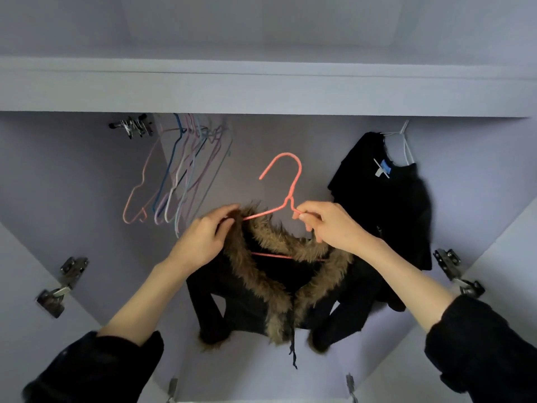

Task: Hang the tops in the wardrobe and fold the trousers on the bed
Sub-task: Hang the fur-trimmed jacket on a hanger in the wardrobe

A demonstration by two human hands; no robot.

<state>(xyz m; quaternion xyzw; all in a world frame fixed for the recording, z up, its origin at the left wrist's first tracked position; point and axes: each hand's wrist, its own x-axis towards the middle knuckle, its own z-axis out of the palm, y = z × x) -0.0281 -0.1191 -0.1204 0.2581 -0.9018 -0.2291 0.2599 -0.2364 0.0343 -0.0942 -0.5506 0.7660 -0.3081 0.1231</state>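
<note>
A black top with a brown fur collar (270, 289) hangs from a coral wire hanger (286, 181) in front of the open wardrobe (261, 88). The hanger's lower bar shows inside the neck opening. My left hand (203, 239) grips the fur collar at the hanger's left shoulder. My right hand (331, 225) pinches the hanger's right arm beside the twisted neck, with its lower fingers in the fur. The hanger's hook is free in the air, below the rail, which is hidden behind the wardrobe's top edge.
Several bare wire hangers (177, 175) hang at the left of the wardrobe, with metal clips (132, 126) beside them. A black garment (386, 199) hangs on a white hanger at the right. Door hinges (62, 286) (456, 270) stick out on both sides.
</note>
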